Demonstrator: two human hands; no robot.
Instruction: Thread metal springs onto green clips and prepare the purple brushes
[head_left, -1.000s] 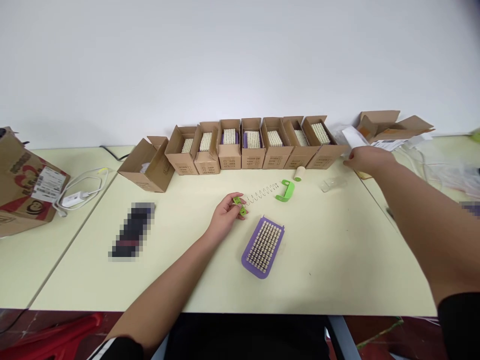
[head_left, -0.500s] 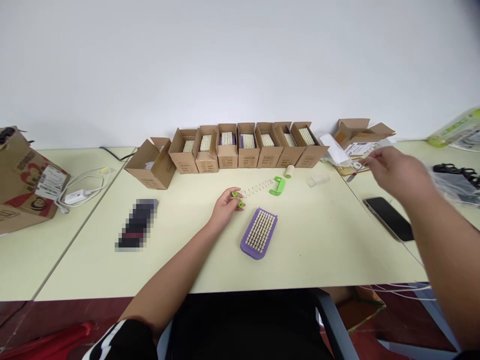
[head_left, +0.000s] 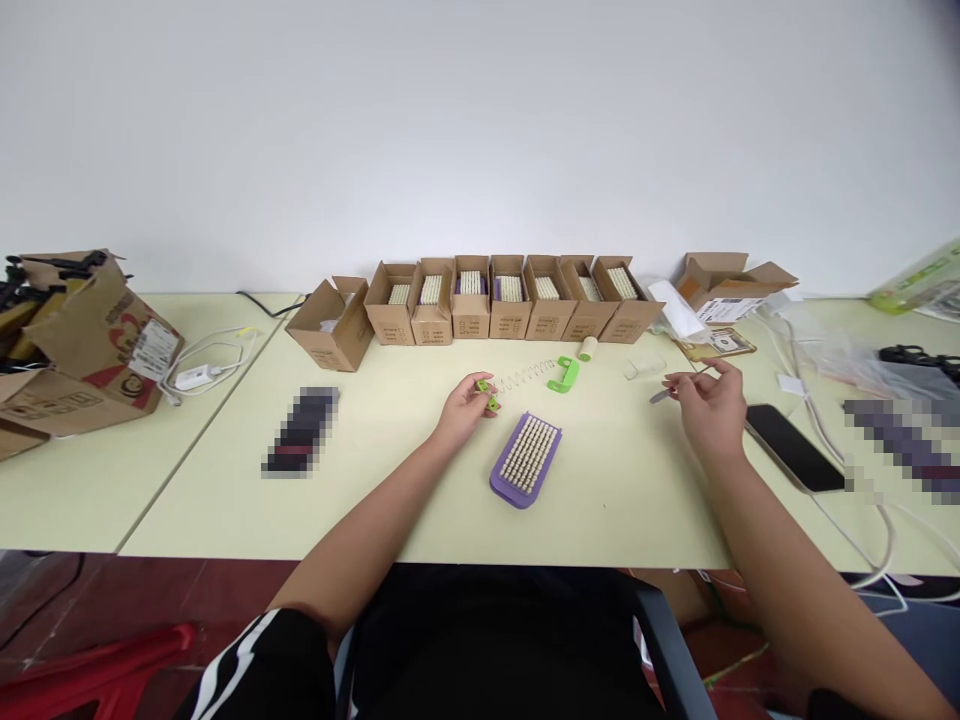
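Observation:
My left hand point(head_left: 463, 408) rests on the table with its fingers closed on a small green plastic piece point(head_left: 487, 393). A thin wire spring point(head_left: 525, 378) stretches from that piece to a green clip point(head_left: 565, 375). Just in front lies a purple brush point(head_left: 526, 459), bristles up. My right hand point(head_left: 709, 405) hovers over the table to the right and pinches a small slim grey tool point(head_left: 661, 395). A short cream cylinder point(head_left: 587, 348) and a small clear piece point(head_left: 643, 367) lie behind, between the two hands.
A row of several open cardboard boxes point(head_left: 510, 300) with brushes inside stands along the back. Another open box point(head_left: 731, 278) and a banknote point(head_left: 721, 342) are at the right rear. A black phone point(head_left: 795, 460) and cables point(head_left: 840, 440) lie right; a charger point(head_left: 196, 374) and large carton point(head_left: 90, 335) left.
My right hand drew back from the far right rear to the table in front of me, now with a small grey tool in its fingers. The left hand kept its hold.

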